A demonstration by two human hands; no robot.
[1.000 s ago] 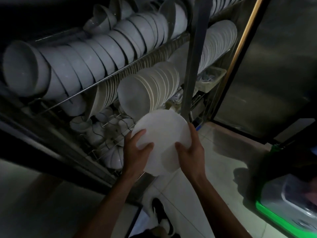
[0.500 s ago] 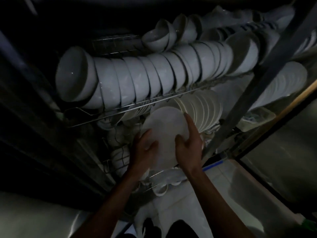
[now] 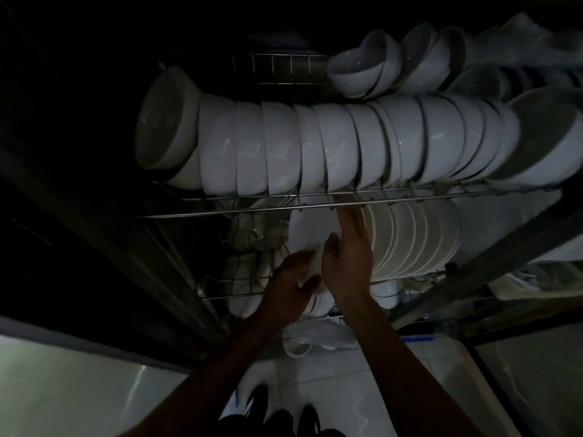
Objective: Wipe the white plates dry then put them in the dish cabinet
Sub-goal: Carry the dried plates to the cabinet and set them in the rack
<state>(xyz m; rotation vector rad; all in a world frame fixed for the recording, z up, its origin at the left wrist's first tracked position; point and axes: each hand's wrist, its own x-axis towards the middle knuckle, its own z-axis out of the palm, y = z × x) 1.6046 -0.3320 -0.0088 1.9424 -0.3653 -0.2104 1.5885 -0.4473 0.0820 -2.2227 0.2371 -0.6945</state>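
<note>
A white plate (image 3: 310,230) stands on edge inside the dark dish cabinet, at the left end of a row of white plates (image 3: 413,238) on the lower wire rack (image 3: 220,296). My right hand (image 3: 348,250) grips the plate's right side, fingers reaching up under the upper shelf bar. My left hand (image 3: 291,280) holds its lower left edge. The plate's bottom is hidden behind both hands.
A long row of white bowls (image 3: 315,146) lies on the upper wire shelf (image 3: 252,211), with more bowls (image 3: 372,64) behind. Cups (image 3: 249,234) sit left of the plate. A slanted metal door frame (image 3: 492,272) runs at right. Tiled floor (image 3: 331,389) lies below.
Both hands have pushed the plate up and into the cabinet, from in front of the rack to the left end of the plate row. The view has moved closer.
</note>
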